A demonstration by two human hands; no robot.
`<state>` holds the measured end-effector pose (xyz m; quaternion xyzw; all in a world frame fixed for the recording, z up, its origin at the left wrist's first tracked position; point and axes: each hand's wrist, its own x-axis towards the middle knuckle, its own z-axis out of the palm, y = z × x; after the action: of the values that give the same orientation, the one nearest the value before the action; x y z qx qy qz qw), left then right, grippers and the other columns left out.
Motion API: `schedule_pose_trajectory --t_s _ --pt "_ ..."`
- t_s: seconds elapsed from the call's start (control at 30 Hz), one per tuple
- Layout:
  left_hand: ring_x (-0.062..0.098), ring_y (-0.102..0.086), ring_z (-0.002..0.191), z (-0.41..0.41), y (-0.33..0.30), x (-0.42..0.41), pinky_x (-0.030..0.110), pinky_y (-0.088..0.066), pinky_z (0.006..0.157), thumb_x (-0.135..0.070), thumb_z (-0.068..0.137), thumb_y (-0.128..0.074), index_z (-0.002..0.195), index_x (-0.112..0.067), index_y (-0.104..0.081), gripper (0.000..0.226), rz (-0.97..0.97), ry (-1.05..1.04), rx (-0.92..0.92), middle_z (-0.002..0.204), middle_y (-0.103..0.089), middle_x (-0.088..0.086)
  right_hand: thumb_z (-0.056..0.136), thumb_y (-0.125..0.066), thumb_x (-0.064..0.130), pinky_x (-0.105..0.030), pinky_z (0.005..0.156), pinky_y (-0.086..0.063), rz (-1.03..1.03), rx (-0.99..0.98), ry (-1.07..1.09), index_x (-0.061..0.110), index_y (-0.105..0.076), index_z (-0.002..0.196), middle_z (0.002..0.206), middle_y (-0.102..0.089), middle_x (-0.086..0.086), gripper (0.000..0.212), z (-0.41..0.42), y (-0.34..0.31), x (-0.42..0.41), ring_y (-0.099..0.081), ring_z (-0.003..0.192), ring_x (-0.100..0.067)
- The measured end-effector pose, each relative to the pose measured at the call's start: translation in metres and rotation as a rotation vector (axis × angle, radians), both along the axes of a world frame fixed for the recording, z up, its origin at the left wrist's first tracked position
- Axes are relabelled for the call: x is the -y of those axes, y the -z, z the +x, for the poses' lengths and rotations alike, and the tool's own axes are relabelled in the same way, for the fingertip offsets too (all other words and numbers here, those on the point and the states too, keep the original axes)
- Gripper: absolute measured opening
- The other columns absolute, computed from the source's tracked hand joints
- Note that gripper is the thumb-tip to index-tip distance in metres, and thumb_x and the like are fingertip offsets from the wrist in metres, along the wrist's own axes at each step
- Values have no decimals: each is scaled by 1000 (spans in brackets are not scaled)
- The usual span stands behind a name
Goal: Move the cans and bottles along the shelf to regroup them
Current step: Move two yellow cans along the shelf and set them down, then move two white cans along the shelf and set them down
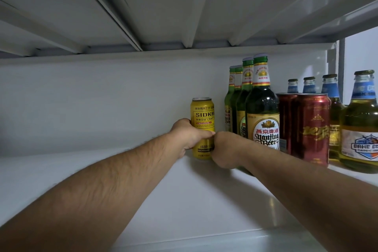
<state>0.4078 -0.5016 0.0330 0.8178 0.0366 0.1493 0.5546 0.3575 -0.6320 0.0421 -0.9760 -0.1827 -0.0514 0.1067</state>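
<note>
A yellow can (203, 116) stands upright on the white shelf (86, 172), a little left of the other drinks. My left hand (189, 135) grips the can from its left side, thumb across the front. My right hand (225, 149) is curled against the can's lower right side, between it and the front green bottle (262, 112); its fingers are hidden. Several green bottles stand in a row behind that one. To their right stand two red cans (313, 129) and several clear bottles with blue neck labels (362, 125).
The underside of the shelf above (163, 16) hangs low over the bottle caps. A white back wall (102, 98) closes the rear. The shelf surface stretches left of the yellow can, and a shelf post (340, 67) stands at the right end.
</note>
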Motion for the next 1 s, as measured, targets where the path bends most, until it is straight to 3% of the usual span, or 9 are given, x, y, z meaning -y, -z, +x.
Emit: schedule_pose_trajectory --t_s 0.13,0.3,0.4,0.47,0.53,0.63,0.73,0.9,1.0 --pt "26 -76 97 -1 1 3 47 -61 95 -24 69 -96 105 -18 -68 46 6 -26 4 106 -77 7 99 -48 8 -30 86 -49 -41 -20 -30 6 -53 132 106 -56 -9 34 0 6 3 -58 96 -23" --pt "27 -76 97 1 6 5 48 -60 96 -32 61 -97 110 -17 -72 57 22 -51 10 105 -79 7 97 -53 13 -34 77 -42 5 -8 -74 1 -62 118 121 -64 -19 26 -4 14 6 -62 113 -36" --pt "25 -75 100 -1 6 7 47 -59 99 -35 68 -95 115 -18 -71 55 65 -65 10 109 -78 6 97 -53 15 -33 75 -42 -1 -4 -104 2 -62 117 119 -64 -19 25 -7 16 7 -57 92 -29" --pt "23 -73 104 -8 4 7 44 -58 100 -43 68 -93 125 -19 -68 66 115 -68 -2 118 -76 5 98 -53 15 -33 75 -41 -9 -2 -116 3 -62 116 107 -62 -18 23 -11 15 8 -48 85 -24" --pt "21 -69 113 -20 2 5 37 -53 103 -43 75 -89 142 -18 -57 79 170 -55 -33 136 -69 7 98 -53 15 -32 74 -41 -31 0 -123 9 -60 107 91 -54 -10 13 -18 14 9 -47 85 -23" --pt "26 -47 144 -43 0 -6 33 -40 111 -39 87 -81 164 -14 -24 99 372 -61 -65 165 -40 7 98 -52 14 -32 70 -41 -48 18 -99 11 -49 100 74 -43 -2 4 -32 13 7 -49 82 -22" --pt "25 -36 152 -75 0 -28 32 -33 117 -41 91 -76 166 -16 -19 97 597 -75 -63 170 -30 5 99 -49 14 -28 61 -43 -89 1 -88 9 -49 120 86 -49 -3 22 -49 11 -3 -54 82 -21" --pt "22 -35 153 -143 0 -93 30 -32 120 -46 96 -66 166 -21 -20 87 817 -153 -100 171 -26 0 101 -46 32 -30 73 -45 -99 109 -140 10 -49 122 116 -59 -10 30 -83 4 -49 -60 104 -30" --pt "21 -34 153 -189 2 -147 34 -33 122 -50 98 -61 166 -24 -20 83 862 -233 -146 172 -25 -2 102 -40 43 -35 86 -42 -111 200 -235 11 -51 126 133 -56 -12 42 -103 3 -97 -53 122 -32"
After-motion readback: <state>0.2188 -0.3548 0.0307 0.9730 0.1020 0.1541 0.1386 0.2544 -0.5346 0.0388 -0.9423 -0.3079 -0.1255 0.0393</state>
